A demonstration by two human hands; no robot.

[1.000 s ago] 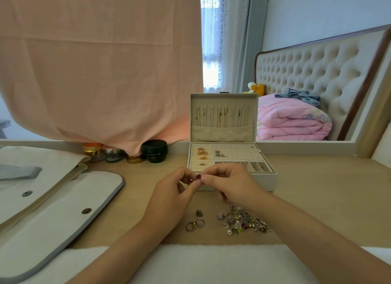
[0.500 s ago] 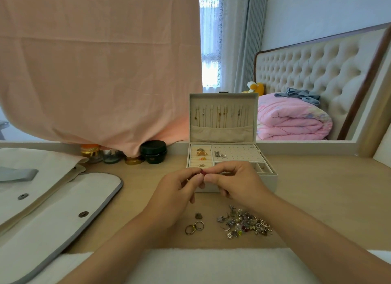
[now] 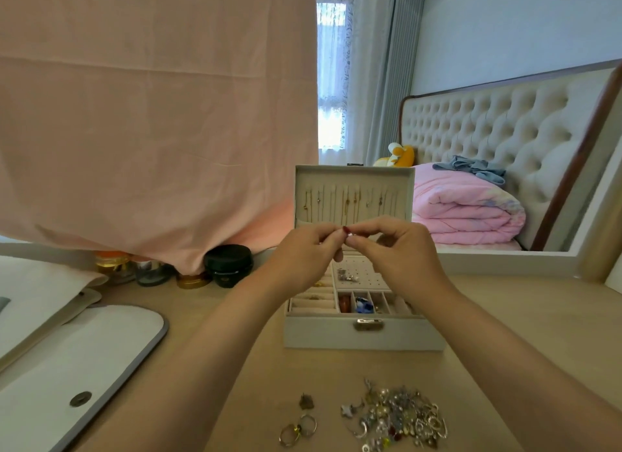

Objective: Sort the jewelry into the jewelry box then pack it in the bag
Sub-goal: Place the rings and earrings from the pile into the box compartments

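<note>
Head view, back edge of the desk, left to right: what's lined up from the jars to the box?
Gold-capped jar → clear grey jar → flat gold tin → black round pot → jewelry box.

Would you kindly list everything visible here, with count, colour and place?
jewelry box: one, pale grey, open, centre of the table.
necklaces: several, gold, hanging inside its lid.
loose jewelry pile: one, silver and mixed, near edge, right of centre.
rings: two, gold and silver, left of the pile.
charm: one, dark, just beyond the rings.
bag: one, white with grey trim, left.
pink cloth: one, hanging, back left.
jars: four, black, amber and grey, under the pink cloth.
quilt: one, pink, folded on the bed, back right.
small piece: one, dark red tip, above the box.
left hand, right hand: both pinch the small piece.
</note>
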